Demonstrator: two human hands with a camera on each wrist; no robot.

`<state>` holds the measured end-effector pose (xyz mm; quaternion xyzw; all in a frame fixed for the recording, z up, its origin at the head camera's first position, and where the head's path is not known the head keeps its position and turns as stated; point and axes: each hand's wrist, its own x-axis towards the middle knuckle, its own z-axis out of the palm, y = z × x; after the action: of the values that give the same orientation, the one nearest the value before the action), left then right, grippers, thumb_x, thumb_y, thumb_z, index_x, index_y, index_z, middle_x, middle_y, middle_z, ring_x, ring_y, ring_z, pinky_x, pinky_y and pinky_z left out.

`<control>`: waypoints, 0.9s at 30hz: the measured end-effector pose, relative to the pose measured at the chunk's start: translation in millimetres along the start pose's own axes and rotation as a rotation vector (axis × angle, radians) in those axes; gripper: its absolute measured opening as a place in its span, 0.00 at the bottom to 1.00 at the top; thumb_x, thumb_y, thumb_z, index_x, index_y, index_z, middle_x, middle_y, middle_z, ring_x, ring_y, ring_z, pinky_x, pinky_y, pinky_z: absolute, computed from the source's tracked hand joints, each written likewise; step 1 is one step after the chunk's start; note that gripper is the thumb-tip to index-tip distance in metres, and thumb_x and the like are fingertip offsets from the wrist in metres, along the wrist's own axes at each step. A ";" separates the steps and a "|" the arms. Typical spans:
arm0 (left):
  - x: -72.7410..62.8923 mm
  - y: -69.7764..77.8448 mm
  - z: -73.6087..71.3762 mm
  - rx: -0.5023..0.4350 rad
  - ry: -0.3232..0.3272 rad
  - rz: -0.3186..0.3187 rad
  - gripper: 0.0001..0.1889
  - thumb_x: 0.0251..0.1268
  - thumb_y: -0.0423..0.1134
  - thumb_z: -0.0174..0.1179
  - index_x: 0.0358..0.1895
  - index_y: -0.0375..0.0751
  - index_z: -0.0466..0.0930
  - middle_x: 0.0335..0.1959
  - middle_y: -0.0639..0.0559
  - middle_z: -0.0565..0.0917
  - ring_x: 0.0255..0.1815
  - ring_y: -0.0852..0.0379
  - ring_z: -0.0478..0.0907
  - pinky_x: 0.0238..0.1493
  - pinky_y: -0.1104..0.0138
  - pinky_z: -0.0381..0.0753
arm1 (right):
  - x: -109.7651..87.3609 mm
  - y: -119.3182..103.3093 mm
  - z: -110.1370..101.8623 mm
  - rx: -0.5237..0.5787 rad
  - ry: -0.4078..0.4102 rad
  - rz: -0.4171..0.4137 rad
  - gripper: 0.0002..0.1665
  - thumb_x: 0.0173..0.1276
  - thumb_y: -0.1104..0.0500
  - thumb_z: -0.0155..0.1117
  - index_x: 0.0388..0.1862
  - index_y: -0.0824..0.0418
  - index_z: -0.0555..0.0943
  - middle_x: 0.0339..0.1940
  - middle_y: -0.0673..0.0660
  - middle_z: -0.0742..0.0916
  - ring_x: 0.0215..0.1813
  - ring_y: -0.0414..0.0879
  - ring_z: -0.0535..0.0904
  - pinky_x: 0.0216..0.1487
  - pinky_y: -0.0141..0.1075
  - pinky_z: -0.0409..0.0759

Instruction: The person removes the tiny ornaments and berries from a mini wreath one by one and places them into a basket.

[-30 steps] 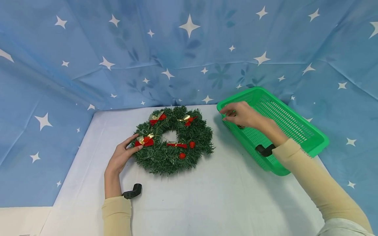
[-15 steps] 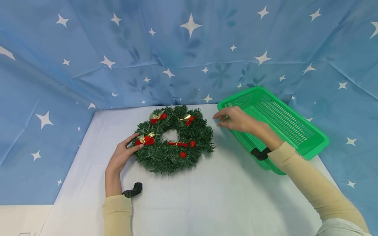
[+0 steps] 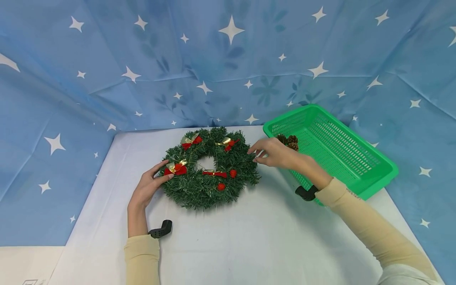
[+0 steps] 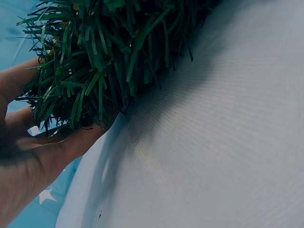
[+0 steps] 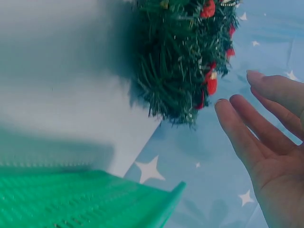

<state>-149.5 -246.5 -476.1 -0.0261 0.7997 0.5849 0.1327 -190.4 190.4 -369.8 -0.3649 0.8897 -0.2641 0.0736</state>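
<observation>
A green Christmas wreath (image 3: 203, 196) lies on the white table, decorated with red-and-gold bows (image 3: 175, 169) and red berries (image 3: 221, 187). My left hand (image 3: 144, 188) grips its left edge, with fingers and thumb on either side of the branches; the left wrist view shows the thumb (image 4: 80, 142) against the greenery. My right hand (image 3: 274, 153) hovers by the wreath's right edge. Its fingers (image 5: 266, 126) are loosely bent and apart in the right wrist view, and nothing shows between them. Several brown pine cones (image 3: 292, 139) lie in the green basket (image 3: 386, 172).
The slatted plastic basket stands at the right, under my right forearm (image 3: 370, 217). A blue curtain (image 3: 199, 51) with white stars hangs behind and along both sides of the white-covered table (image 3: 231, 245).
My right hand has moved left and slightly down, from over the basket to the wreath's right edge, uncovering the pine cones. My left hand stays on the wreath.
</observation>
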 end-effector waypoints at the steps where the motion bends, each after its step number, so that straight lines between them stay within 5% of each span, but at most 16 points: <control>1: -0.1 0.2 0.0 0.002 0.001 -0.001 0.37 0.75 0.45 0.64 0.82 0.57 0.59 0.86 0.47 0.44 0.73 0.41 0.67 0.58 0.61 0.73 | 0.5 -0.9 2.2 -0.001 -0.004 -0.008 0.17 0.68 0.70 0.69 0.55 0.70 0.86 0.53 0.66 0.88 0.48 0.57 0.89 0.47 0.42 0.88; 11: -0.3 0.3 -1.0 0.011 0.003 -0.003 0.36 0.76 0.45 0.62 0.83 0.57 0.58 0.86 0.46 0.43 0.74 0.40 0.66 0.59 0.59 0.72 | 7.2 -9.0 21.5 0.032 -0.039 -0.044 0.17 0.69 0.70 0.69 0.56 0.69 0.85 0.54 0.64 0.88 0.48 0.54 0.89 0.49 0.40 0.87; 27: -1.6 2.3 0.9 0.017 0.010 0.010 0.36 0.75 0.47 0.63 0.82 0.57 0.59 0.86 0.46 0.45 0.60 0.50 0.73 0.48 0.66 0.75 | 21.1 -16.5 51.3 0.032 -0.108 -0.047 0.16 0.69 0.69 0.69 0.55 0.66 0.86 0.53 0.62 0.88 0.48 0.50 0.88 0.49 0.33 0.86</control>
<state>-148.2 -245.1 -473.8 -0.0238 0.8056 0.5785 0.1260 -179.0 144.7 -403.4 -0.3981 0.8714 -0.2597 0.1212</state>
